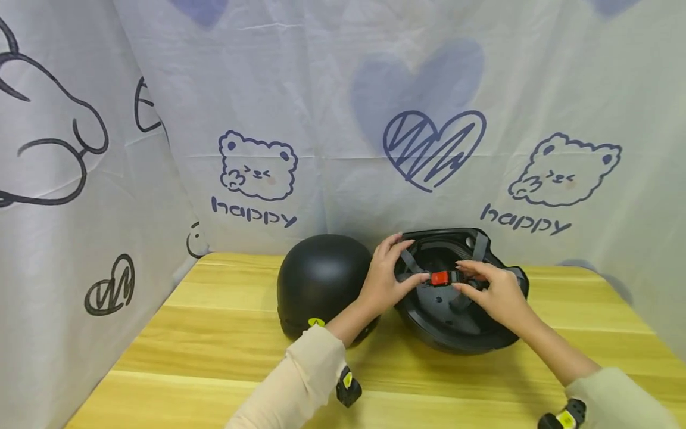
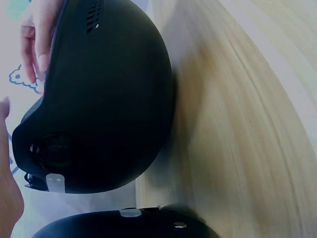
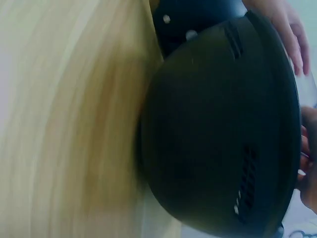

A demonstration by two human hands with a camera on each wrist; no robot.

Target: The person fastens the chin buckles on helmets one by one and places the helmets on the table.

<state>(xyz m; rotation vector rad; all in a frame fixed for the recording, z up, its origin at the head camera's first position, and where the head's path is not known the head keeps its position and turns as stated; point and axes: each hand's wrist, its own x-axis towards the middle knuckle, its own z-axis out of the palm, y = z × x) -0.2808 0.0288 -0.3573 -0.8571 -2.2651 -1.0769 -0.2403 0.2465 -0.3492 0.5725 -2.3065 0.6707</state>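
An upturned black helmet [image 1: 455, 342] shows its hollow inside in the head view, with grey chin straps [image 1: 479, 247] across its opening. A red and black buckle [image 1: 439, 278] sits over the opening, its two parts together. My right hand [image 1: 495, 292] pinches the buckle's black end between thumb and index finger. The left hand [image 1: 387, 271] has its thumb tip at the buckle's other end, while its fingers stand apart from the thumb near the helmet's rim. In the wrist views the helmet's outer shell [image 2: 109, 99] hides much of the hands.
Just left of the upturned helmet, a second black helmet [image 1: 321, 277] rests dome up. Both are on a yellow wood-grain table [image 1: 214, 333]. A white printed cloth [image 1: 332, 107] hangs behind the table and along the left side.
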